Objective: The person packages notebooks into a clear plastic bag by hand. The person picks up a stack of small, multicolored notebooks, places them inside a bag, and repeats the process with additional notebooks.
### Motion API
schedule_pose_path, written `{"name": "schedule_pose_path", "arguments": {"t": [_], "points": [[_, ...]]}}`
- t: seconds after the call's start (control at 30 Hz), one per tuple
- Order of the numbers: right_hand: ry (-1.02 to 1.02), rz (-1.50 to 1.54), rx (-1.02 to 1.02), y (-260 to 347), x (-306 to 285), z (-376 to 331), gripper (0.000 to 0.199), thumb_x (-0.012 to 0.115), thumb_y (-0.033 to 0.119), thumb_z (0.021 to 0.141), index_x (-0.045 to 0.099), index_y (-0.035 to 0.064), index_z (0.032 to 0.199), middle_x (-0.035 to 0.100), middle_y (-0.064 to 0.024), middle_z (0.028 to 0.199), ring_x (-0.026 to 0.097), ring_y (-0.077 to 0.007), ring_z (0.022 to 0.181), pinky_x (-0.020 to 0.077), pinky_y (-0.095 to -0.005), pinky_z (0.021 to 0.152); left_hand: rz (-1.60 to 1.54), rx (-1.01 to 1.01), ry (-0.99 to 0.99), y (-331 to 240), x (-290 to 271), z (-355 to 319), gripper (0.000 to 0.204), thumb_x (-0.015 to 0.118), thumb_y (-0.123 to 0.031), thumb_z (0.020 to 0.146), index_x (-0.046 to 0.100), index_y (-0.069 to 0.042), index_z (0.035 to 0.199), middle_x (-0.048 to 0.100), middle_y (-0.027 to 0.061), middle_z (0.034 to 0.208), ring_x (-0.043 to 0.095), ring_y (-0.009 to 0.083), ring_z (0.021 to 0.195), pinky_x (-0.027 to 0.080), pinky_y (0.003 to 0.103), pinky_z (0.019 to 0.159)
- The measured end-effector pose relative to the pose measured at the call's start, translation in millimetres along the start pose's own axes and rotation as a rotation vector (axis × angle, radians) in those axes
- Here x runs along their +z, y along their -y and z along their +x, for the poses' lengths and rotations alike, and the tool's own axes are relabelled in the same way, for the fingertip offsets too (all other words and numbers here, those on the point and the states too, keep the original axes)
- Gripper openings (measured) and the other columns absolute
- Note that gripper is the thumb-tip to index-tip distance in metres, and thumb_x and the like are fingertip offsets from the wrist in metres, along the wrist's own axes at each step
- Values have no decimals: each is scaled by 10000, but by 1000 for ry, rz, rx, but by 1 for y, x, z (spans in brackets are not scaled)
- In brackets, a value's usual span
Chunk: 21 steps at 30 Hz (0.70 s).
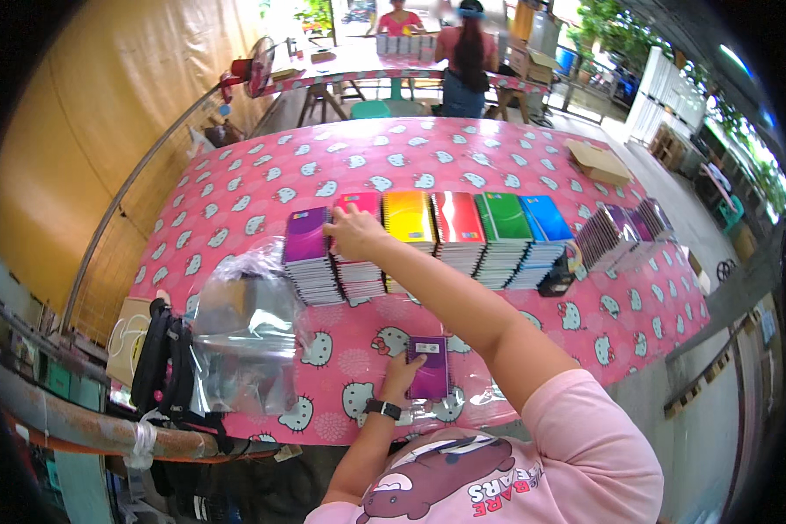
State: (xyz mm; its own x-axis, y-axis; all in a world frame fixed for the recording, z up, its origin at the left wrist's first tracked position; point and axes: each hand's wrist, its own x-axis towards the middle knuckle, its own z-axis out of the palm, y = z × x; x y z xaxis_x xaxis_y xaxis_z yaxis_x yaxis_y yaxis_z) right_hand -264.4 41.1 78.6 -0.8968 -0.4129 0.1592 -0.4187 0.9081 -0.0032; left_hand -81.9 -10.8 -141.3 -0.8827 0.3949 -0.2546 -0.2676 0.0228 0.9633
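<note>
In my left hand (400, 377) is a small purple spiral notebook (428, 377), the thumb across its cover, low over the table near my body. My right arm stretches forward and left, and my right hand (356, 234) grips the top of the stack of pink notebooks (358, 278), fingers bent over the upper cover. Just left of that hand stands a stack of purple notebooks (308, 236). To its right follow stacks of yellow notebooks (409, 218), red notebooks (459, 218), green notebooks (503, 218) and blue notebooks (546, 218).
More purple notebooks (616, 234) stand at the right, past a dark roll-like object (557, 278). Clear plastic bags (244, 349) lie at the left beside a black bag (162, 358). A flat cardboard box (598, 163) rests at the far right. Two people work at a far table (349, 63).
</note>
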Motion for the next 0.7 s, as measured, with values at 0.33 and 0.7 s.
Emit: {"name": "schedule_pose_path", "arguments": {"t": [0.33,0.7], "points": [[-288,180,-154,18,7,-23,398,601,327,783,548,106,1110,477,-146,1183,452,-328,1092,428,-443,840,-159,93,49,-8,-14,-8,291,558,-90,850,518,12,1120,605,72,1017,558,153,898,429,287,820],[107,530,-117,-14,6,-105,416,639,263,740,573,28,1076,611,-164,976,574,-334,914,458,-408,799,-385,113,59,-68,-47,-31,259,540,-92,875,519,-7,1119,593,40,1024,543,123,927,421,281,852]]}}
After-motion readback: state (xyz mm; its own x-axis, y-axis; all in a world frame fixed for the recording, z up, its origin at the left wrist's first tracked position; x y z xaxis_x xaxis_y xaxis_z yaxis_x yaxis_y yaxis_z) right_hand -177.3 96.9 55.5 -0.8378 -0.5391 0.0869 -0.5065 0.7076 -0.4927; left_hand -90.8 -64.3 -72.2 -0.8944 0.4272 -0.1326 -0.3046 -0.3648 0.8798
